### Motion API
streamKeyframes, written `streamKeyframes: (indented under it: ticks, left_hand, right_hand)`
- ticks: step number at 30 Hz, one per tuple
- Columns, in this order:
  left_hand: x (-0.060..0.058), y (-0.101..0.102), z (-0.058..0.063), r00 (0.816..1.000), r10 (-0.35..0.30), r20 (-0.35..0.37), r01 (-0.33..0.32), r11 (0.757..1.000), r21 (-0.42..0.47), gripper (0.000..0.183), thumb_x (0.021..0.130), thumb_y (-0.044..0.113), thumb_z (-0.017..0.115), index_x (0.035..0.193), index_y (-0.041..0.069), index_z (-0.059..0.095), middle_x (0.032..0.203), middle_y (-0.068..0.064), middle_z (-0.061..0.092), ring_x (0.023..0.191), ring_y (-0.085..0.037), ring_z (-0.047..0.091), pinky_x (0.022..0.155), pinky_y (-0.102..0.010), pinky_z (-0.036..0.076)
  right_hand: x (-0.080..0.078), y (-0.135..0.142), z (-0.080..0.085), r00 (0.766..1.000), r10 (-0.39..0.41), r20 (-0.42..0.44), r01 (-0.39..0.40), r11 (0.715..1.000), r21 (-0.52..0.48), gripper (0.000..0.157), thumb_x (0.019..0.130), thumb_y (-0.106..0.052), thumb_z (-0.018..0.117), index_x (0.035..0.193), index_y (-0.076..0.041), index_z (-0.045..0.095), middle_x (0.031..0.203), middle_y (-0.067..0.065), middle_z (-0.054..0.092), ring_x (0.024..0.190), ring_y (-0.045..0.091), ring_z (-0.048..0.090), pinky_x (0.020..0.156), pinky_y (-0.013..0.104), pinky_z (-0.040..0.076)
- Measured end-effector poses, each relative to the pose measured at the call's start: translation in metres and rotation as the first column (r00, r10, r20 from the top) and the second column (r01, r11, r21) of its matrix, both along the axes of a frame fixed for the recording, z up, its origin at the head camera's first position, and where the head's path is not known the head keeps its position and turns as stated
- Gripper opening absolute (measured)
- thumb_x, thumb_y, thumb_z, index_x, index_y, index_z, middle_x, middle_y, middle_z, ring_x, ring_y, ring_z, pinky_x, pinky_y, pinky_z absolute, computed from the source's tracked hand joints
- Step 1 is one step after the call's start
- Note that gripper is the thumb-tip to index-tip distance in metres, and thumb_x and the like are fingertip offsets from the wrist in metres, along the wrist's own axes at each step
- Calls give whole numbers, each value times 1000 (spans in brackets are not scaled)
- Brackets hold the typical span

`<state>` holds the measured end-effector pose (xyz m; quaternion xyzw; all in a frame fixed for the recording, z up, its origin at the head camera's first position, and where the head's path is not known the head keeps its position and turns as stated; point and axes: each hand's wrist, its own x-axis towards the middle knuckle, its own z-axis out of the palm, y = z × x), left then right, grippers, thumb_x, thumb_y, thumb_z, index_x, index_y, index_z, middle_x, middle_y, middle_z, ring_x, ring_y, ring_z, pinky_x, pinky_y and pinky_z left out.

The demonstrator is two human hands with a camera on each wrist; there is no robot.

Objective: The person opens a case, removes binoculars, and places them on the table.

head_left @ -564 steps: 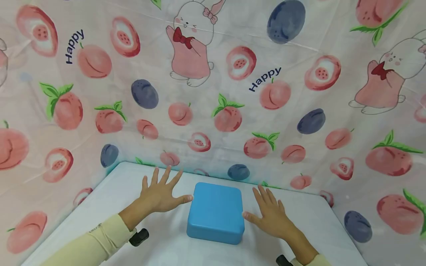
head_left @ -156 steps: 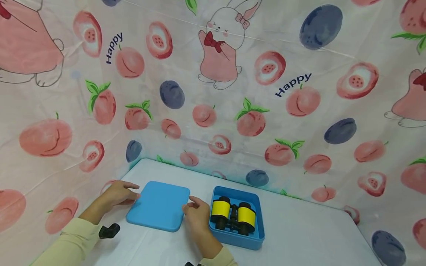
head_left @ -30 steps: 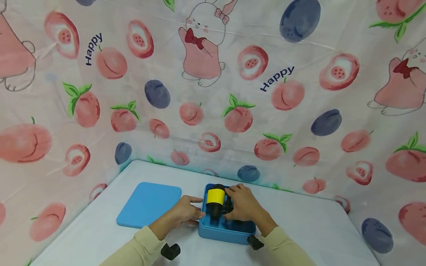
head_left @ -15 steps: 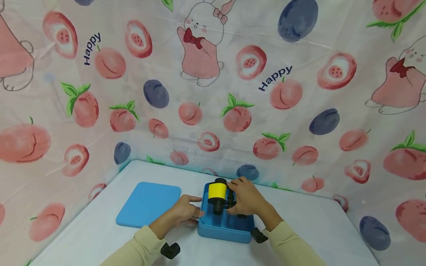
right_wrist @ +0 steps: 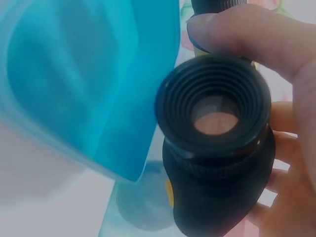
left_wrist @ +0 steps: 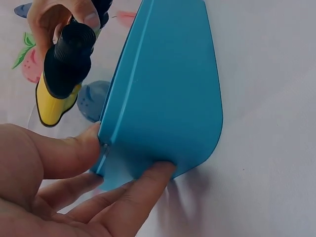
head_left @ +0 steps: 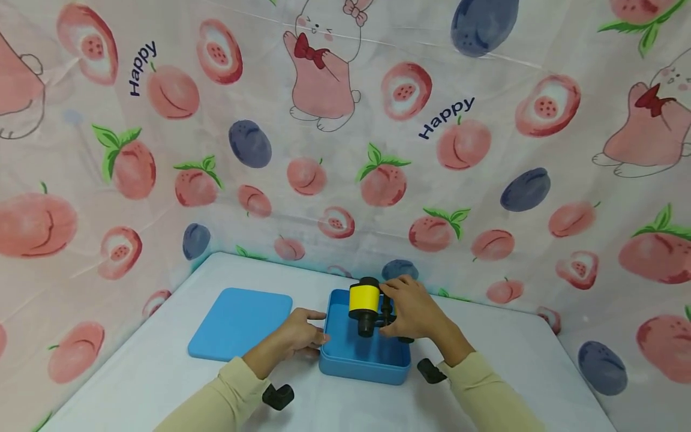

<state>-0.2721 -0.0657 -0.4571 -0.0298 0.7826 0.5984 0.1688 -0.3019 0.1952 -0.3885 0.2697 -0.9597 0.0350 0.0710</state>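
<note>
My right hand (head_left: 417,309) grips a pair of black and yellow binoculars (head_left: 364,298) and holds it above the right side of an open blue box (head_left: 364,372). The right barrel is mostly hidden by that hand in the head view. In the right wrist view a black eyepiece (right_wrist: 213,106) faces the camera, with the thumb and fingers around the binoculars. My left hand (head_left: 296,334) holds the box at its left side; in the left wrist view its thumb lies at the rim and its fingers touch the outer wall (left_wrist: 168,98).
A flat blue lid (head_left: 240,324) lies on the white table (head_left: 345,408), left of the box. A cloth wall (head_left: 345,150) printed with peaches and rabbits stands behind and at both sides of the table.
The binoculars have risen out of the box and moved right with my right hand. My left hand stays at the box's left side. Earlier, both hands were at the lid, left of the box.
</note>
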Motion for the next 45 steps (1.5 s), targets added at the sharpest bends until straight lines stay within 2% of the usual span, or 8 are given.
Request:
streamKeyframes:
  ticks: [7,20,36,45]
  left_hand:
    - [0,2,1,1000,7,11,-7,1000,-2,62,87,0,70,144,-2,45,128,-30,61,94,-33,73,77,-50,60]
    - [2,-1,3,1000,-7,-6,7,1000,26,63,87,-2,69,145,-3,43,129,-32,61,98,-36,72,78,-52,60]
    - [0,-3,0,1000,-16,5,15,999,39,64,86,-3,70,144,-5,43,129,-34,59,101,-40,71,78,-52,59]
    - [-4,-5,0,1000,-18,24,17,998,54,67,81,-3,73,142,-6,46,126,-33,61,94,-35,73,75,-50,60]
  right_hand:
    - [3,12,6,999,8,-38,-7,1000,28,94,66,-57,82,141,-9,53,140,8,57,130,33,46,109,61,37]
    - [8,33,15,998,0,-70,0,1000,-10,92,64,-51,86,139,-6,56,137,12,59,127,35,46,108,63,37]
    - [13,62,14,997,-23,-73,20,999,-30,89,63,-47,87,137,-6,58,133,10,61,124,33,48,106,60,39]
    - [13,78,15,996,-47,-70,45,999,-29,88,62,-44,88,136,-6,59,133,11,61,124,33,47,105,60,40]
